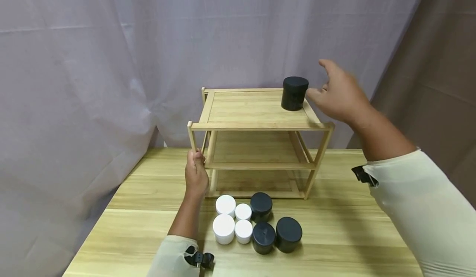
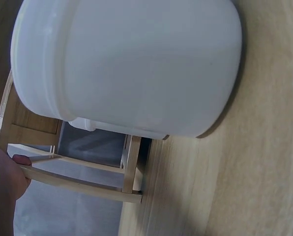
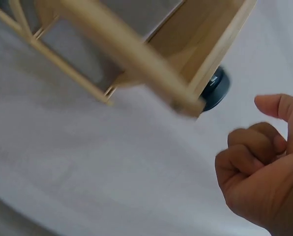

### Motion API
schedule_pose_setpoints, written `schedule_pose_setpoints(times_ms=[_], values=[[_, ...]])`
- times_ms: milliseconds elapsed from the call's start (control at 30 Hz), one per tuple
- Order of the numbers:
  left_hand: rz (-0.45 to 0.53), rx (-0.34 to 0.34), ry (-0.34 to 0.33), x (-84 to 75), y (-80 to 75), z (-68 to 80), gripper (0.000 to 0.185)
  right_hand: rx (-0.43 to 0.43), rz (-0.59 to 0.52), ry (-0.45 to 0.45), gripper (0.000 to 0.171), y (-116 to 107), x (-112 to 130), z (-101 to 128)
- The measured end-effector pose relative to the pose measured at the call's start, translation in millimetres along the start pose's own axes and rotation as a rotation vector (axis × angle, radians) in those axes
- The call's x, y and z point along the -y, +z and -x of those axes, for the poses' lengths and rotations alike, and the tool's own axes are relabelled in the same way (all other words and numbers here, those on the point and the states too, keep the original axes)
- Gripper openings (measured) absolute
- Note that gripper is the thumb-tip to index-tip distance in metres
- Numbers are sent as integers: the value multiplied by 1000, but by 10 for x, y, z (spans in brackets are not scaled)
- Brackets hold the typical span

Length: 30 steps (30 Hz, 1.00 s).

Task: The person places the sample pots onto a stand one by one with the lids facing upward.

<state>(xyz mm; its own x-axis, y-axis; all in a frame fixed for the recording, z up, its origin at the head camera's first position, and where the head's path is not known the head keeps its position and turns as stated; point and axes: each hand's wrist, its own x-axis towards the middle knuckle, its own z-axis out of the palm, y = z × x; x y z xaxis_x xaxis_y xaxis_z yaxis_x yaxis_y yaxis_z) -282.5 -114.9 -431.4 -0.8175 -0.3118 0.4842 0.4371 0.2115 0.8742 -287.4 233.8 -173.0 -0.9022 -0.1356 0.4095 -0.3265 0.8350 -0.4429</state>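
One black jar (image 1: 294,93) is seen standing upright at the right rear corner of the top tier of the three-tier wooden shelf rack (image 1: 256,126), so that much is judged done. The right hand (image 1: 340,93) is held just beside that jar, fingers loosely spread and clamped on nothing. The left hand (image 1: 196,173) is wrapped round the rack's front left post (image 1: 192,138). Left on the tabletop (image 1: 346,227), in front of the rack, are four white jars (image 1: 224,228) and three black jars (image 1: 288,234) clustered together; the two lower tiers are bare. The left wrist view is mostly blocked by a white jar (image 2: 131,64), and the right wrist view is blurred.
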Motion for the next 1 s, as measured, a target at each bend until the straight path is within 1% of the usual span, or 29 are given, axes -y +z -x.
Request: schedule_pose_setpoints(times_ms=[100, 200, 333, 433, 533, 700, 867, 1000], values=[[2, 7, -5, -4, 2, 17, 69, -75, -28, -56, 78, 73, 78, 213], [11, 3, 5, -3, 1, 31, 67, -133, -86, -107, 72, 149, 93, 419], [14, -8, 8, 11, 6, 34, 62, -183, -224, -171, 68, 264, -23, 673], [-2, -16, 7, 23, 12, 32, 59, -193, -319, -226, 69, 357, -144, 836], [-14, -23, 8, 39, 5, 35, 55, -189, -369, -267, 71, 449, -235, 986], [-25, -32, 2, 46, -9, 38, 54, -155, -421, -264, 73, 568, -349, 1205], [-26, -24, 11, 37, -36, 15, 58, -125, -469, -274, 72, 664, -373, 1321], [-28, -7, 8, 36, -62, 14, 56, -78, -480, -306, 70, 741, -391, 1395]])
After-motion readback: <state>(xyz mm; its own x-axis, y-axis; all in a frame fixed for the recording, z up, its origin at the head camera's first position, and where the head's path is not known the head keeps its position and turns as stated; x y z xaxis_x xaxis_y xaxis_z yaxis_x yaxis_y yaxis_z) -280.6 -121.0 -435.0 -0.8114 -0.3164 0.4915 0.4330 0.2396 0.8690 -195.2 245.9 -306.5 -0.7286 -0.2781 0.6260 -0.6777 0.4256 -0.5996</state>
